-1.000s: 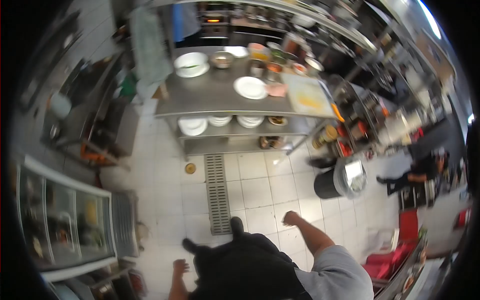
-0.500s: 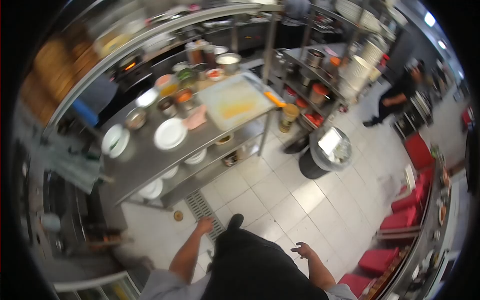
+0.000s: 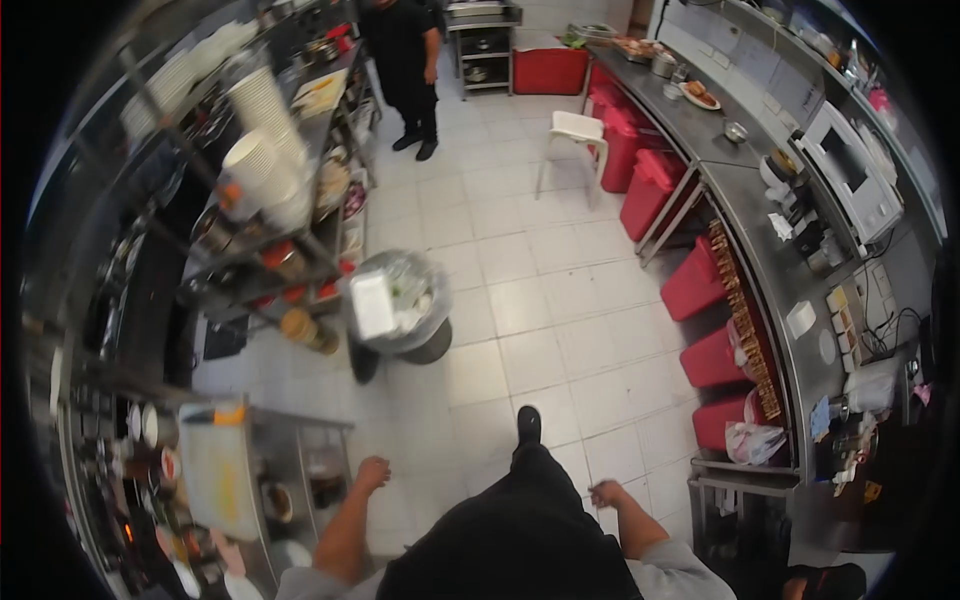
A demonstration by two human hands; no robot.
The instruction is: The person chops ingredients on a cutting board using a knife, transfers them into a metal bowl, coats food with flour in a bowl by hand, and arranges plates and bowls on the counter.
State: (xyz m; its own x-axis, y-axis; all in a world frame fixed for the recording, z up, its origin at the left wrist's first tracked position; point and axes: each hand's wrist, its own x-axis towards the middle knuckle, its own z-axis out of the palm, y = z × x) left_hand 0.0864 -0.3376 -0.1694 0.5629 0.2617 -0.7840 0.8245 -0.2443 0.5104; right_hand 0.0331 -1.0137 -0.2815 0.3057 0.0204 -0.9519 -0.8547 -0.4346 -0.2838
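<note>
My left hand [image 3: 374,474] hangs low over the tiled floor, its fingers curled in and nothing visible in them. It is near the metal prep table [image 3: 300,420] on the left, apart from it. On that table lies a stained white cutting board [image 3: 218,470] with an orange-handled knife [image 3: 228,413] at its far end. Across my dark apron [image 3: 510,530], my right hand [image 3: 605,493] is held above the floor, empty, fingers loosely bent and partly apart. One black shoe [image 3: 529,425] is stepping forward between the hands.
A lined trash bin [image 3: 425,345] with a white foam container [image 3: 373,305] on top stands ahead left. Red bins [image 3: 693,283] line the right, under a long steel counter [image 3: 720,150]. A white stool [image 3: 577,128] and a person in black [image 3: 402,70] are farther ahead.
My view has swung right, so the prep table and trash bin now sit farther left. The right-hand counter shows more fully. My right hand's fingers have curled in somewhat.
</note>
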